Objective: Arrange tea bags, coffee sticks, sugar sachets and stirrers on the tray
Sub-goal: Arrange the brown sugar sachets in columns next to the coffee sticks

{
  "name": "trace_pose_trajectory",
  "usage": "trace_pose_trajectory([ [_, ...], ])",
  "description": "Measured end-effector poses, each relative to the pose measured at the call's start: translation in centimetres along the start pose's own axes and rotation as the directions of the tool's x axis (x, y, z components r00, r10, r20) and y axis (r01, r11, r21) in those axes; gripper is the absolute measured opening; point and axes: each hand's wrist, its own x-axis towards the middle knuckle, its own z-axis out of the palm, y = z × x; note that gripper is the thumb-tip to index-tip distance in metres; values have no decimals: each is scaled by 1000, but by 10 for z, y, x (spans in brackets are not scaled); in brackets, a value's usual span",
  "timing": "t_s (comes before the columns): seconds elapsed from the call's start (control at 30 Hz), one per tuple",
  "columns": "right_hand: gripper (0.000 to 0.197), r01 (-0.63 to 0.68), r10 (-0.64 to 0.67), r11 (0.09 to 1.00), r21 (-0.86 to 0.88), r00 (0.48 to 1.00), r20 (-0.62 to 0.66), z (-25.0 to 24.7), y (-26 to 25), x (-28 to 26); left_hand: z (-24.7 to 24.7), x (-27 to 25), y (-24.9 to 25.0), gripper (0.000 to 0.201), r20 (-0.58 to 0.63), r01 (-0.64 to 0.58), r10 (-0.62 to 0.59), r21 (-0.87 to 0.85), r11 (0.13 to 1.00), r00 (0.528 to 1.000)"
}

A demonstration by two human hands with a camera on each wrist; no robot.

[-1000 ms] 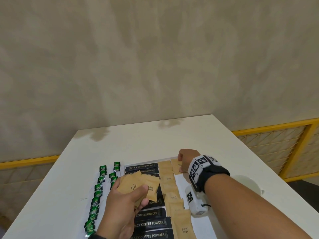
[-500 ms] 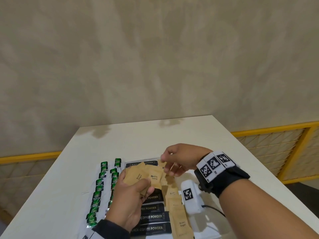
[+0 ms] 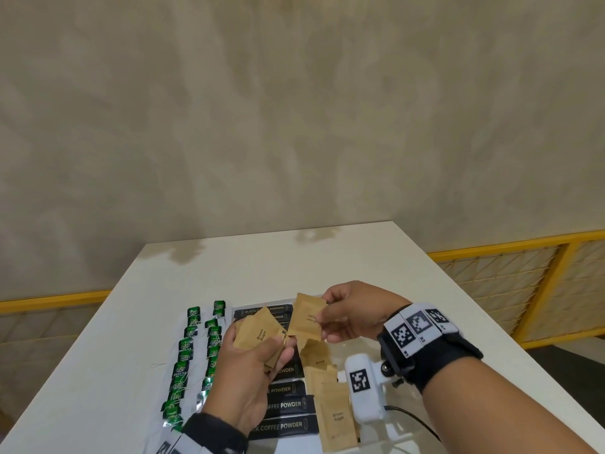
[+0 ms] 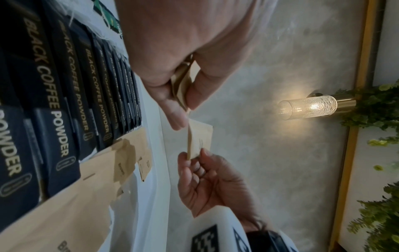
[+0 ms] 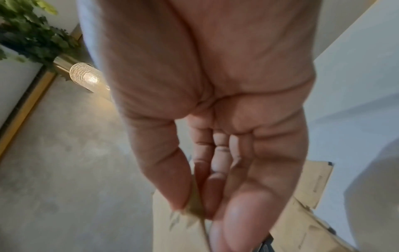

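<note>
Lifted away from the sachet column since a second ago, now pinching one sugar sachet from the left-hand stack, ready for placing.

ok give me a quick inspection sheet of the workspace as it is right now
surface: white table, a stain near its far edge
job's things: green tea bags in two columns; black coffee sticks in a column; brown sugar sachets in a row right of them; no stirrers seen
clutter: nothing seen
grippers: left hand grips a sachet bundle; right hand pinches one sachet
cables: black cable from the wrist camera
surroundings: beige wall, yellow railing, wall lamp, foliage
</note>
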Motion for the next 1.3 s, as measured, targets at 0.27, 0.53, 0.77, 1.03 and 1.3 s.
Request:
trace_pose_trajectory([
  [0.27, 33, 24, 1, 943, -333, 997, 74, 22, 17, -5, 2, 2, -1, 36, 17, -52, 51, 53, 997, 999],
  [0.53, 26, -102, 66, 879, -467, 993, -94, 18, 23, -4, -5, -2, 2, 44, 6, -58, 58, 42, 997, 998],
  [0.77, 35, -313, -30, 710, -631, 882, -470, -20, 25, 28, -8, -7, 4, 51, -3, -47, 47, 25, 999, 999],
  [1.03, 22, -339, 29, 753, -564, 873, -486, -31, 46, 69, -8, -8, 6, 50, -12, -13, 13, 1, 1000, 1000],
  [1.3, 33, -392, 56, 683, -617, 870, -490, -26, 48, 76, -7, -8, 6, 46, -5, 45, -45, -10, 999, 999],
])
